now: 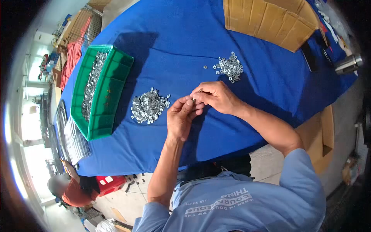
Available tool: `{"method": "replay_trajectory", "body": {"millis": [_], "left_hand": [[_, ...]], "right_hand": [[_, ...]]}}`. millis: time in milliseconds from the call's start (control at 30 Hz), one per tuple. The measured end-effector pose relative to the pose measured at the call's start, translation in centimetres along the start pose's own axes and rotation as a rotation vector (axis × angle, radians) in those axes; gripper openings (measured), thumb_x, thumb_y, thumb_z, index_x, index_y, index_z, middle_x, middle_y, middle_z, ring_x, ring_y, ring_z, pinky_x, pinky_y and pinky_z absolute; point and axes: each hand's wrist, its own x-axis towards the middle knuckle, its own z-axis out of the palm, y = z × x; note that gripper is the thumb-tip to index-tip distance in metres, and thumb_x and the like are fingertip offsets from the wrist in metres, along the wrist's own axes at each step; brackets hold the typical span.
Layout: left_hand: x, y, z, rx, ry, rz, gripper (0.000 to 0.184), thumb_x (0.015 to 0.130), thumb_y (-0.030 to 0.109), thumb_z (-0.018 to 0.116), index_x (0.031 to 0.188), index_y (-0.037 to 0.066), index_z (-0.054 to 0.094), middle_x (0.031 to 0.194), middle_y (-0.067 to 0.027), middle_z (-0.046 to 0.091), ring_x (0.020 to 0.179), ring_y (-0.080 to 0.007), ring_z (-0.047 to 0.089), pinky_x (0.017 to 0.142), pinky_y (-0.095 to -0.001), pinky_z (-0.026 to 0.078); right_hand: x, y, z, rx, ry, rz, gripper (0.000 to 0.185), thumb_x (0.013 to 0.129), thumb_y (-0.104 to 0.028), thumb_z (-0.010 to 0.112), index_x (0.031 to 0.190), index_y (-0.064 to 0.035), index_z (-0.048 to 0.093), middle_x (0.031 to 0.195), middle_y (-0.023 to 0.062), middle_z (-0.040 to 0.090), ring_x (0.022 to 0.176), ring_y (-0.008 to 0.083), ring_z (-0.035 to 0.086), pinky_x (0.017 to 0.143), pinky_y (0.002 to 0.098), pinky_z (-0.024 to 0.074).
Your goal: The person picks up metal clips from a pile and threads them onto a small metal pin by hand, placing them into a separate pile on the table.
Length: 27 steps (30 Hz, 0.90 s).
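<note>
l hand (182,110) & r hand (216,96) meet over the blue cloth (181,46), fingertips together, just r of the nearer pile (150,106). l hand is pinched narrow, thumb & fingers on a tiny metal part (193,100), mostly hidden by the fingers. r hand is narrow too, fingertips right at the part; can't tell if it grips that 1 or another. part is up btwn the hands, near the middle of the view. 2 piles of small silvery pcs w/ holes lie on the cloth: the bigger 1 near l hand, the smaller pile (230,68) beyond r hand, w/ 1 loose pc (205,67) just to its l. green bin (119,77) sits l of the bigger pile, w/ lots of small metal bits (94,83) inside. cardboard box (270,23) at the far r of the cloth; dark flat thing (308,57) & metal cylinder (349,64) near it. bottom l, off the table, another person (79,192) in an orange-red top, beside a red crate (110,185).
</note>
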Motion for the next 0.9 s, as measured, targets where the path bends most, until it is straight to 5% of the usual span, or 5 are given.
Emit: {"method": "replay_trajectory", "body": {"millis": [300, 433, 533, 633, 900], "left_hand": [[0.7, 1.2, -1.0, 0.038, -0.043, -0.037, 0.016, 0.095, 0.011, 0.063, 0.108, 0.001, 0.064, 0.098, -0.0129, 0.070, 0.086, -0.0221, 0.071, 0.075, -0.0306, 0.061], [1.4, 1.5, -0.3, -0.047, -0.035, -0.021, 0.013, 0.094, 0.008, 0.064, 0.104, 0.000, 0.065, 0.093, -0.0134, 0.070, 0.080, -0.0222, 0.070, 0.070, -0.0305, 0.059], [2.5, 1.7, 2.1, 0.521, 0.065, 0.060, 0.018, 0.095, 0.010, 0.064, 0.107, -0.003, 0.067, 0.088, -0.0124, 0.070, 0.076, -0.0175, 0.068, 0.069, -0.0274, 0.057], [5.5, 0.9, 3.9, 0.895, -0.123, 0.164, 0.025, 0.097, 0.014, 0.062, 0.112, -0.005, 0.067, 0.088, -0.0094, 0.070, 0.072, -0.0139, 0.066, 0.067, -0.0259, 0.055], [4.5, 2.6, 3.0, 1.088, 0.118, 0.470, 0.027, 0.095, 0.007, 0.058, 0.120, -0.001, 0.065, 0.087, -0.0113, 0.071, 0.065, -0.0149, 0.064, 0.058, -0.0290, 0.051]], "right_hand": [[0.4, 0.9, -0.1, -0.148, 0.006, -0.325, 0.019, 0.096, -0.017, 0.062, 0.097, 0.0003, 0.071, 0.080, 0.0081, 0.068, 0.065, 0.0134, 0.063, 0.058, 0.0268, 0.0483], [0.5, -0.2, -1.0, 0.177, 0.131, 0.000, 0.025, 0.101, -0.026, 0.056, 0.096, -0.0043, 0.068, 0.067, -0.0022, 0.055, 0.056, 0.0036, 0.049, 0.049, 0.0200, 0.0397], [1.4, -0.8, -3.6, 0.295, 0.342, -0.044, 0.025, 0.100, -0.026, 0.056, 0.093, -0.0046, 0.066, 0.064, -0.0030, 0.051, 0.052, 0.0038, 0.045, 0.046, 0.0196, 0.0367], [1.9, -0.7, -5.7, 0.314, 0.423, -0.117, 0.024, 0.099, -0.026, 0.057, 0.093, -0.0048, 0.067, 0.065, -0.0029, 0.051, 0.052, 0.0040, 0.045, 0.045, 0.0201, 0.0360], [1.7, -0.3, -5.5, 0.471, 0.065, -0.023, 0.026, 0.100, -0.027, 0.056, 0.097, -0.0039, 0.067, 0.078, 0.0015, 0.063, 0.067, 0.0081, 0.061, 0.061, 0.0240, 0.0520]]}}
